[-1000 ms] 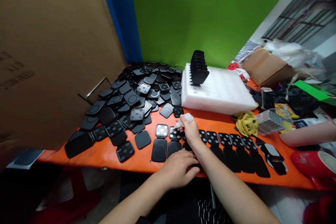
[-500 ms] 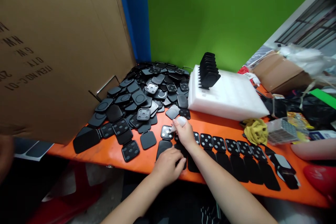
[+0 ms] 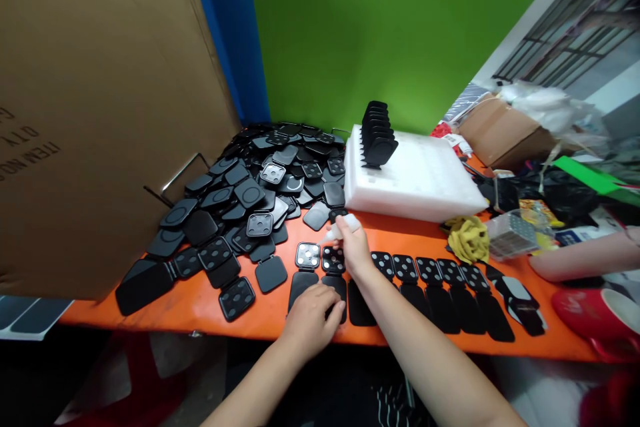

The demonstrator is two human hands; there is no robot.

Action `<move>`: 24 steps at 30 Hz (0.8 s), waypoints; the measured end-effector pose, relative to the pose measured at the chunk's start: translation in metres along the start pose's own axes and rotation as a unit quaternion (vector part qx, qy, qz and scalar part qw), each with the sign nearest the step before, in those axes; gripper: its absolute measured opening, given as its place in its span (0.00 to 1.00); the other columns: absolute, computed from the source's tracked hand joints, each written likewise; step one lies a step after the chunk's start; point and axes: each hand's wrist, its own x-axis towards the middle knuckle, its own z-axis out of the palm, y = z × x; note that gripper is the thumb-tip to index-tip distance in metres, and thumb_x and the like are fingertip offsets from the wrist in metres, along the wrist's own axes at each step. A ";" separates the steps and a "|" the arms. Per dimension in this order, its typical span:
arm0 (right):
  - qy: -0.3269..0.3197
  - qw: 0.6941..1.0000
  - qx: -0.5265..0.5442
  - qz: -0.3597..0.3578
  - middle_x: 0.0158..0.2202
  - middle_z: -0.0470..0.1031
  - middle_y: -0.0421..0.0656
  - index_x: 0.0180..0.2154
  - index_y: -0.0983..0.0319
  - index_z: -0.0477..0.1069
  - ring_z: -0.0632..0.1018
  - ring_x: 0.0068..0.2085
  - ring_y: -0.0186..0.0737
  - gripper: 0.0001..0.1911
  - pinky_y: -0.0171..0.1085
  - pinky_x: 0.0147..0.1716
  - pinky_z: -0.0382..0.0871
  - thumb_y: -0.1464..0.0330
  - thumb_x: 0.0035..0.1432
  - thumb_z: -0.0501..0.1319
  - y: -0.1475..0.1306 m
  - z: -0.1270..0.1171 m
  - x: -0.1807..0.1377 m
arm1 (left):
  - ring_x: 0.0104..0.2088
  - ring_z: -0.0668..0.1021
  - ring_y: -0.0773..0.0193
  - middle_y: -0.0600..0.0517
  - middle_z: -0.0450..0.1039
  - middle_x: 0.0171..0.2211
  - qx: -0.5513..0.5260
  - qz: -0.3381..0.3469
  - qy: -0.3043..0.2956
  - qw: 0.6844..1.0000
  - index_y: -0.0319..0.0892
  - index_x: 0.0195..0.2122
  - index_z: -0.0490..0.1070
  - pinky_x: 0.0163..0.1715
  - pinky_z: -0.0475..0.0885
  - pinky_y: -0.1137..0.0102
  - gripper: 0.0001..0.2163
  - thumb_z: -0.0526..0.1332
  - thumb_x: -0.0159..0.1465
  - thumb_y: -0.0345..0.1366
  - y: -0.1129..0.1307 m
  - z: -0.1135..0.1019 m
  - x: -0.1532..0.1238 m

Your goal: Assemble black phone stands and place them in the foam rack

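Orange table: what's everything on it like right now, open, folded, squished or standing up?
White bottle: tilted, held in the right hand
Left hand: over the flaps, thumb apart from fingers
Hinged black pieces in the row: opened out flat
Black pile: loosely heaped
Black plates: standing upright on the white foam block
Yellow cloth: crumpled

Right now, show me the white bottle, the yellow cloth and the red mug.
White bottle (image 3: 353, 222), head view: its body.
Yellow cloth (image 3: 469, 239), head view: middle folds.
Red mug (image 3: 581, 312), head view: outer side.
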 end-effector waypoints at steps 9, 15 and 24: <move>0.175 0.983 0.050 -0.020 0.24 0.74 0.41 0.30 0.63 0.66 0.66 0.16 0.29 0.18 0.30 0.14 0.59 0.53 0.47 0.60 -0.025 -0.145 -0.018 | 0.44 0.73 0.62 0.51 0.73 0.41 -0.011 0.125 -0.063 0.990 0.44 0.41 0.69 0.55 0.59 0.60 0.10 0.51 0.62 0.32 0.039 0.026 0.005; 0.237 0.968 -0.054 -0.060 0.23 0.74 0.44 0.28 0.65 0.69 0.68 0.17 0.32 0.21 0.31 0.15 0.62 0.52 0.47 0.60 -0.008 -0.172 -0.025 | 0.57 0.60 0.60 0.51 0.59 0.57 0.047 0.218 -0.180 0.958 0.44 0.55 0.59 0.57 0.54 0.61 0.19 0.52 0.62 0.39 0.069 0.068 0.025; 0.284 0.956 -0.025 -0.062 0.25 0.75 0.44 0.28 0.64 0.68 0.67 0.16 0.31 0.20 0.31 0.13 0.60 0.52 0.47 0.59 -0.003 -0.203 -0.017 | 0.61 0.51 0.58 0.51 0.44 0.63 0.146 0.219 -0.193 0.945 0.44 0.61 0.46 0.58 0.48 0.61 0.27 0.48 0.63 0.46 0.067 0.098 0.038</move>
